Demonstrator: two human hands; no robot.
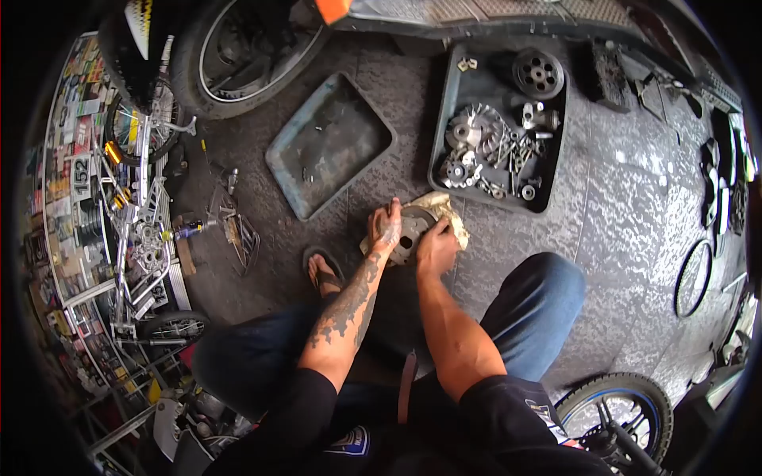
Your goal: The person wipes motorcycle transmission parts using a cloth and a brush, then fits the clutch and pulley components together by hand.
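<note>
Both hands are at a round grey metal part (412,232) with a hole in its middle, low over the floor between the knees. My left hand (386,228) grips its left edge, fingers pressed together. On the right side my right hand (438,246) is closed on the part's edge, its fingers slightly blurred. A crumpled pale yellow cloth (451,213) lies around the part's upper right side. Just beyond the cloth stands a dark tray (436,159) with metal gears, bolts and a round pulley-like wheel (539,74).
A second tray (278,170) with a few small pieces lies ahead to the left. Tools (236,230) are on the floor at the left, beside a bare metal frame (143,182). A vehicle wheel (238,59) stands at the upper left, another (627,416) at the lower right.
</note>
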